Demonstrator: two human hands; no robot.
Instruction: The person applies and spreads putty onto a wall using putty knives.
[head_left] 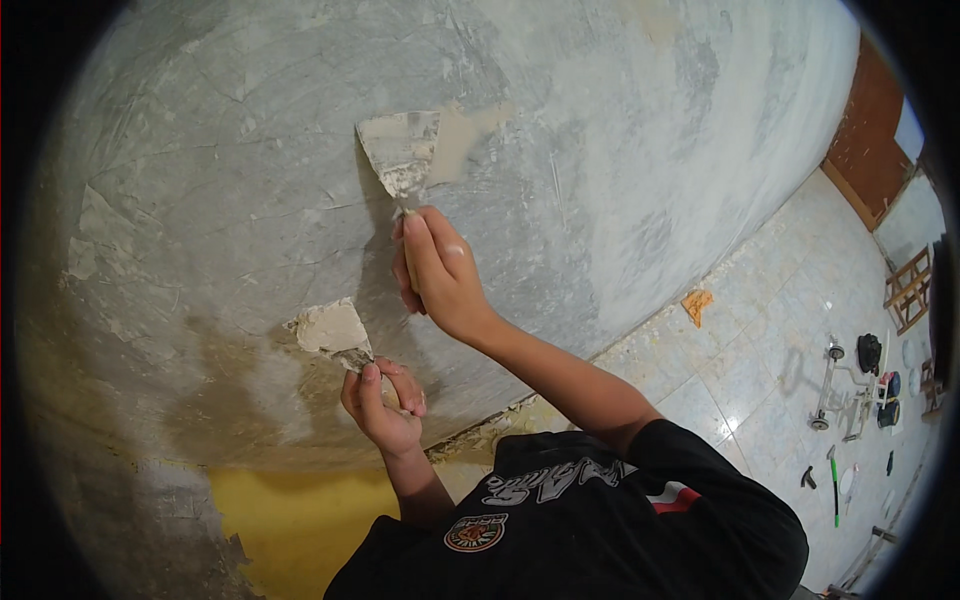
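My right hand (440, 268) is closed round the handle of a wide putty knife (402, 150). Its blade lies against the grey plastered wall (280, 160), with smears of filler on it. A damp beige patch of filler (462, 140) spreads from the blade's right edge. Lower and to the left, my left hand (388, 408) grips a second putty knife (352, 358) by its handle. A thick lump of off-white filler (330, 326) covers most of that blade, which is held close in front of the wall.
A yellow surface (310, 520) shows at the lower left. On the pale tiled floor (760, 360) at right lie an orange scrap (697, 305), a white metal frame with wheels (848, 390) and a green-handled tool (834, 488). Beyond them are a wooden rack (908, 290) and a brown door (875, 130).
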